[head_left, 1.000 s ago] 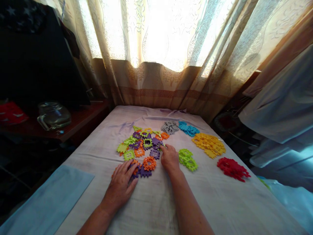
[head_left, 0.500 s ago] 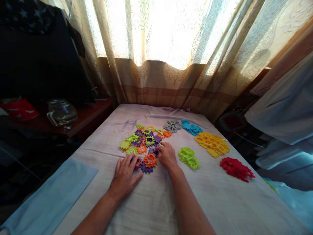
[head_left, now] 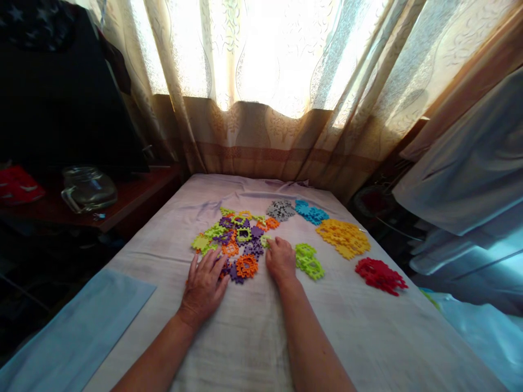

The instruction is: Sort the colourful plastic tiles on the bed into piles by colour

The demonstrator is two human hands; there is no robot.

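A mixed heap of flat, notched plastic building pieces (head_left: 243, 235) in green, purple and orange lies mid-bed. My left hand (head_left: 204, 284) rests with spread fingers at its near left edge, fingertips touching purple and orange pieces. At the heap's right side, my right hand (head_left: 281, 262) has its fingers pinched on a light green building piece (head_left: 265, 240). An orange piece (head_left: 247, 266) lies between the hands. Just right of my right hand is a separate lime green pile (head_left: 309, 262). My right fingertips partly hide what they grip.
Sorted piles lie rightward: grey (head_left: 280, 210), blue (head_left: 311, 212), yellow (head_left: 344, 238) and red (head_left: 379, 275). A light blue cloth (head_left: 81, 332) covers the left bed edge. A glass jar (head_left: 90, 189) stands on the dark red desk (head_left: 139, 190). Curtains hang behind the bed.
My right hand has drawn slightly away from the heap with the light green piece in its fingers. My left hand stays on the near left pieces. The view has shifted slightly.
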